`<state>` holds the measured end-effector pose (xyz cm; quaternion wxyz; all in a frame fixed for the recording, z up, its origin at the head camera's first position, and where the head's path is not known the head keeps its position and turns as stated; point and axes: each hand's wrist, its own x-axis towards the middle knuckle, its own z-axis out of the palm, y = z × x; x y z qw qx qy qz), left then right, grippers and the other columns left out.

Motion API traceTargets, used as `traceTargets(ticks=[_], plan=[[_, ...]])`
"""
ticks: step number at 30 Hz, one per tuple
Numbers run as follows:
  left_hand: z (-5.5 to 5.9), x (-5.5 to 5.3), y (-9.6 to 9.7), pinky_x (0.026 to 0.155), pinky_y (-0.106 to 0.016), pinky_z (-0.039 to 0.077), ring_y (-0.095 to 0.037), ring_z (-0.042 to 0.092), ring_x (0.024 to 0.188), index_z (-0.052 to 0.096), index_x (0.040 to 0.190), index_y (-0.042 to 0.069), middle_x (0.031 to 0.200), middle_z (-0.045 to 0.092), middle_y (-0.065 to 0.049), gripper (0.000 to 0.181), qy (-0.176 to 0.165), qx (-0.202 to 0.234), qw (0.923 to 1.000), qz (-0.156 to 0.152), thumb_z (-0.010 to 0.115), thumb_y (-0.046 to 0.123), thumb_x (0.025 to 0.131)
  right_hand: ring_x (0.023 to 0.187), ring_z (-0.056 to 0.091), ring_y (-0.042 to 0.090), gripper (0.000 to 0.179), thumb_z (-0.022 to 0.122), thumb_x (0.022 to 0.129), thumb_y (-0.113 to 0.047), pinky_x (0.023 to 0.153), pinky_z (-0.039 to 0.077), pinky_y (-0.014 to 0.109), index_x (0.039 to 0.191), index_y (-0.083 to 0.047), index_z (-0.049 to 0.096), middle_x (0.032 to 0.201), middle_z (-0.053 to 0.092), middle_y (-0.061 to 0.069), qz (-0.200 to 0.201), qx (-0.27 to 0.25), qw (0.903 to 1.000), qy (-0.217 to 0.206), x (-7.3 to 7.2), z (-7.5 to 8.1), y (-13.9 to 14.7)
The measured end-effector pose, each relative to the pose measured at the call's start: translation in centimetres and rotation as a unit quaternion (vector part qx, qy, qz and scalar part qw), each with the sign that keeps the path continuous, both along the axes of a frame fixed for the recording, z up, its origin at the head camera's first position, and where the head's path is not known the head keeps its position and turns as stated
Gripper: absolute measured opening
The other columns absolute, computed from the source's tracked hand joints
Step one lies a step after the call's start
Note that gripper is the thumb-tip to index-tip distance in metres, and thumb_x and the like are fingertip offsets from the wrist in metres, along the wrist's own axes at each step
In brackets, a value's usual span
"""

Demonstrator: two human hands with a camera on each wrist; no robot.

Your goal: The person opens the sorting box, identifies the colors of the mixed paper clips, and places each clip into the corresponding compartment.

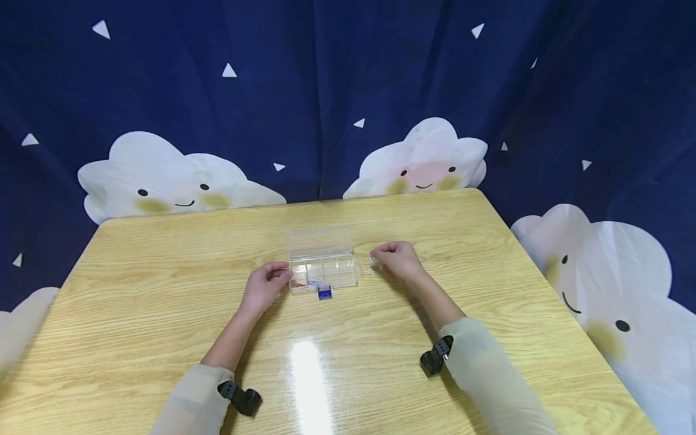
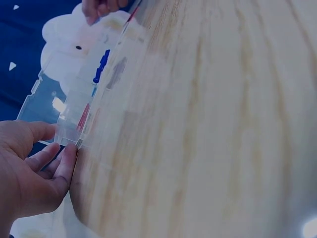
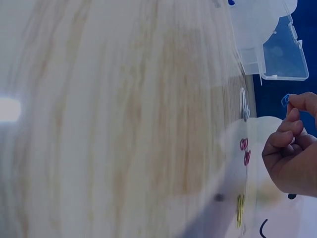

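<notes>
A clear plastic compartment box [image 1: 339, 279] lies with its lid [image 1: 319, 241] raised at the back and a blue latch [image 1: 324, 292] at its front. Red paper clips [image 2: 83, 116] show in its left front section, with something blue beside them. My left hand [image 1: 264, 289] grips the box's left end, thumb and fingers at its corners. Right of the box, my right hand [image 1: 399, 258] pinches a small blue paper clip [image 3: 285, 100] between thumb and forefinger, raised above the table in the right wrist view.
Near my right hand, silver paper clips [image 3: 243, 104], red paper clips [image 3: 245, 151] and yellow paper clips [image 3: 240, 210] lie on the wooden table [image 1: 163, 302]. A dark blue curtain [image 1: 348, 72] with cloud prints hangs behind the table's back edge.
</notes>
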<state>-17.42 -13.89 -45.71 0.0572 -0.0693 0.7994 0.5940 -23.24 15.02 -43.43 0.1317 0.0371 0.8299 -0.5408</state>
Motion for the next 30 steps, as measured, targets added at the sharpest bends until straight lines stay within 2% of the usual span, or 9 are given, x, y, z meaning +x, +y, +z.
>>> traceTargets(ticks=[2,8,15,21,30], plan=[[0.0,0.0,0.0,0.068,-0.022,0.051,-0.015,0.058,0.08,0.053,0.116,0.002,0.104,0.058,-0.016,0.035,0.0,0.0,1.0,0.0,0.057,0.018,0.086,0.053,0.044,0.011,0.025,0.061,0.081,-0.026,0.047,0.039,0.021,0.094,-0.004,0.063,0.08,0.059,0.004,0.001,0.003,1.0,-0.002,0.1,0.0,-0.3],[0.0,0.0,0.0,0.067,-0.022,0.051,-0.014,0.058,0.079,0.054,0.116,0.002,0.104,0.058,-0.017,0.035,0.002,0.001,1.0,-0.002,0.057,0.018,0.086,0.072,0.052,0.016,0.026,0.063,0.079,-0.027,0.056,0.045,0.022,0.091,-0.004,0.065,0.09,0.063,0.006,0.006,0.006,0.9997,0.021,0.2,0.0,-1.2],[0.0,0.1,0.0,0.067,-0.022,0.051,-0.015,0.058,0.079,0.053,0.117,0.002,0.104,0.058,-0.016,0.035,0.0,0.006,1.0,-0.003,0.057,0.018,0.086,0.064,0.046,0.013,0.024,0.062,0.079,-0.026,0.055,0.041,0.023,0.089,-0.005,0.065,0.089,0.061,0.005,0.025,-0.002,0.9993,0.028,0.4,0.1,-2.3],[0.0,0.2,-0.1,0.068,-0.023,0.051,-0.016,0.058,0.082,0.052,0.118,0.001,0.105,0.057,-0.017,0.037,0.0,0.001,1.0,-0.003,0.057,0.019,0.086,0.067,0.048,0.013,0.023,0.063,0.079,-0.024,0.056,0.042,0.022,0.089,-0.003,0.065,0.082,0.06,0.003,0.035,-0.001,0.9987,0.038,0.7,0.3,-3.4],[0.0,0.1,0.0,0.069,-0.022,0.051,-0.017,0.058,0.083,0.053,0.117,0.002,0.105,0.057,-0.016,0.036,0.004,0.0,1.0,-0.003,0.058,0.018,0.085,0.075,0.049,0.013,0.022,0.065,0.077,-0.027,0.061,0.04,0.021,0.085,-0.007,0.066,0.089,0.063,0.003,0.035,0.023,0.9986,0.033,0.9,0.5,-4.5]])
